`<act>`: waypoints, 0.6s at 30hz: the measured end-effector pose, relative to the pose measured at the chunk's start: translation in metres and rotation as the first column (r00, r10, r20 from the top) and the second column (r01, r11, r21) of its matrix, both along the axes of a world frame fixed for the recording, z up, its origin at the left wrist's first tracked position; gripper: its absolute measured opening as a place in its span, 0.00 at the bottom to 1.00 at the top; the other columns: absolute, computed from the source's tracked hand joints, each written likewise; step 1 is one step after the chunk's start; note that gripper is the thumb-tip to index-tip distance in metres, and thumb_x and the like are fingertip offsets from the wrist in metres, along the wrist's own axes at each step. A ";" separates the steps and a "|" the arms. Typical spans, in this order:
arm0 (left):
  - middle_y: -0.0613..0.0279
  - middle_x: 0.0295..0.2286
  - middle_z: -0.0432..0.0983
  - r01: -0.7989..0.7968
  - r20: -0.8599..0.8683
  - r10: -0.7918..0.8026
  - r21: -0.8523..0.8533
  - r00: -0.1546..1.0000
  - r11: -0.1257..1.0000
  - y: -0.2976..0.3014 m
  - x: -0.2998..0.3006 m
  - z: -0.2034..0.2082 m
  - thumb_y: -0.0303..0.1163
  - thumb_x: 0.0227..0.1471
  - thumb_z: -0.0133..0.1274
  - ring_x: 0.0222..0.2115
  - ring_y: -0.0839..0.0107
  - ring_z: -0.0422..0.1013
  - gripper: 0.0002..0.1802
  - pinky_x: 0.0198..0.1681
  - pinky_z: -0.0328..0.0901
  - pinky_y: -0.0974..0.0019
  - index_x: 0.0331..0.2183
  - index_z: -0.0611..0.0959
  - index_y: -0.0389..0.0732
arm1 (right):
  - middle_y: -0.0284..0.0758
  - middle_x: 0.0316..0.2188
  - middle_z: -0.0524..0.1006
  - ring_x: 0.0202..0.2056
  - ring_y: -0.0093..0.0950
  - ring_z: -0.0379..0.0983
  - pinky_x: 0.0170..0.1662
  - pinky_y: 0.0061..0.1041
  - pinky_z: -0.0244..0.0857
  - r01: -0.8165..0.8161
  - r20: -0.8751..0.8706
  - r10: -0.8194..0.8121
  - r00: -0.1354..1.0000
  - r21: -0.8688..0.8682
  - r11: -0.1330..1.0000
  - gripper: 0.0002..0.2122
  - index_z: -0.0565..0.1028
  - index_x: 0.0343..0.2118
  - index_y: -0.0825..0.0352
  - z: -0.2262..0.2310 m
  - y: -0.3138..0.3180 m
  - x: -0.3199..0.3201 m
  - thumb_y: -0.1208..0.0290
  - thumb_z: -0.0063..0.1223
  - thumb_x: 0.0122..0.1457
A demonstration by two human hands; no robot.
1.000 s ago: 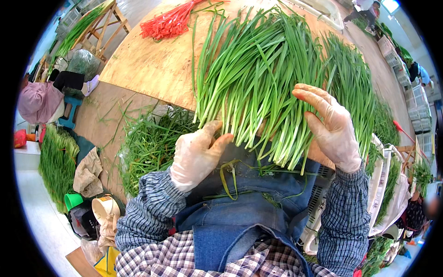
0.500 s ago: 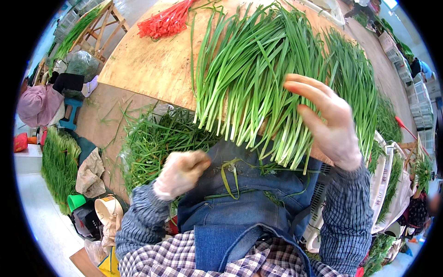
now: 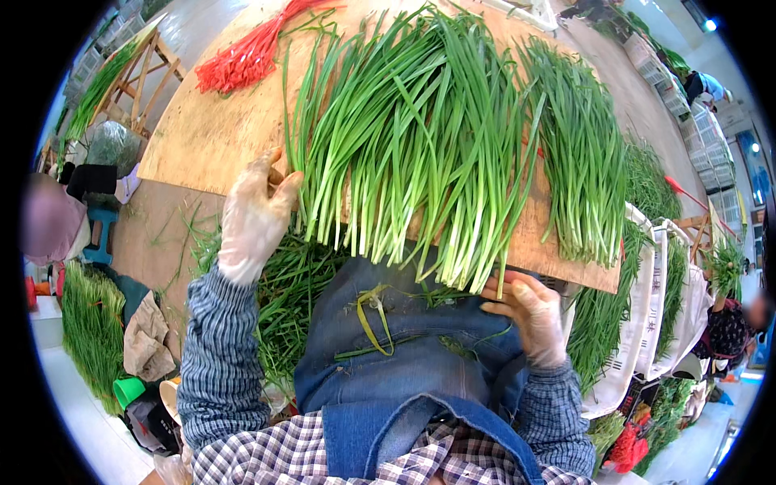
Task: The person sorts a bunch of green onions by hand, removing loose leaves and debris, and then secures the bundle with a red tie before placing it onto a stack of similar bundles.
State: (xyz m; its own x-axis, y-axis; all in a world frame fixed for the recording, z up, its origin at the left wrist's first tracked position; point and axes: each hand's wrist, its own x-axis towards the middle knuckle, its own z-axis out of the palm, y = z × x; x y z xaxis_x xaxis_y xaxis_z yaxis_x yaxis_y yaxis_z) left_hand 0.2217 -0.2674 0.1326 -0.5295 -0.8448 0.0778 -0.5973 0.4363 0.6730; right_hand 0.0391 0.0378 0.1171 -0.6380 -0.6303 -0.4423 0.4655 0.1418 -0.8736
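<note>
A broad loose pile of garlic chives (image 3: 412, 137) lies on the wooden board (image 3: 186, 145), with its pale cut ends toward me and overhanging the front edge. My left hand (image 3: 260, 210), in a thin whitish glove, is at the pile's left side with thumb and fingers apart. Just right of the lowest pale ends is my right hand (image 3: 529, 314), gloved too, its fingers stretched out and holding nothing. A separate, neater bunch of chives (image 3: 582, 153) rests on the board's right side.
Red ties (image 3: 242, 61) lie on the board's far left. Loose green leaves (image 3: 291, 299) heap below the board, left of my denim apron (image 3: 404, 356). White crates (image 3: 626, 323) with greens stand at the right. Another person (image 3: 56, 214) is at the left.
My left hand has moved up to the pile's left side. My right hand has come off the top of the chives, down to their cut ends. The view has shifted.
</note>
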 end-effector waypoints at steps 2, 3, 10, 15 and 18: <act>0.48 0.32 0.75 0.002 0.025 -0.004 0.076 1.000 0.997 -0.008 -0.009 0.009 0.38 0.49 0.54 0.32 0.63 0.72 0.26 0.37 0.65 0.64 0.47 0.71 0.32 | 0.47 0.38 0.73 0.38 0.36 0.74 0.40 0.39 0.72 0.031 0.058 -0.024 0.998 -0.118 0.993 0.22 0.65 0.45 0.81 -0.006 -0.018 0.010 0.66 0.52 0.55; 0.48 0.33 0.75 0.027 0.020 -0.030 0.116 0.999 0.993 -0.005 -0.019 0.016 0.39 0.48 0.54 0.33 0.62 0.72 0.27 0.38 0.65 0.64 0.46 0.71 0.32 | 0.46 0.38 0.73 0.37 0.34 0.73 0.40 0.40 0.72 0.038 0.083 -0.028 0.996 -0.123 0.992 0.22 0.65 0.45 0.80 -0.007 -0.027 0.014 0.65 0.52 0.55; 0.53 0.40 0.73 0.297 -0.306 -0.162 0.471 0.938 0.831 0.032 -0.055 0.026 0.24 0.46 0.53 0.39 0.67 0.69 0.29 0.48 0.61 0.67 0.50 0.64 0.30 | 0.43 0.36 0.75 0.33 0.35 0.75 0.33 0.37 0.73 0.060 0.320 0.000 0.947 -0.178 0.982 0.18 0.67 0.44 0.75 0.006 -0.069 0.033 0.67 0.52 0.56; 0.44 0.41 0.68 0.378 -0.318 -0.343 0.052 0.884 0.925 0.059 -0.064 -0.015 0.26 0.44 0.54 0.42 0.60 0.66 0.28 0.49 0.59 0.63 0.47 0.66 0.26 | 0.44 0.33 0.76 0.30 0.36 0.75 0.30 0.34 0.72 0.022 0.293 0.024 0.956 -0.153 0.988 0.15 0.69 0.42 0.75 0.013 -0.079 0.047 0.68 0.49 0.56; 0.45 0.36 0.71 0.391 -0.280 -0.320 0.253 0.905 0.885 0.060 -0.052 -0.004 0.28 0.45 0.55 0.36 0.62 0.69 0.27 0.42 0.64 0.64 0.46 0.68 0.26 | 0.43 0.35 0.76 0.32 0.34 0.75 0.32 0.34 0.72 -0.003 0.305 0.039 0.952 -0.119 0.993 0.16 0.69 0.42 0.75 0.011 -0.067 0.045 0.68 0.51 0.55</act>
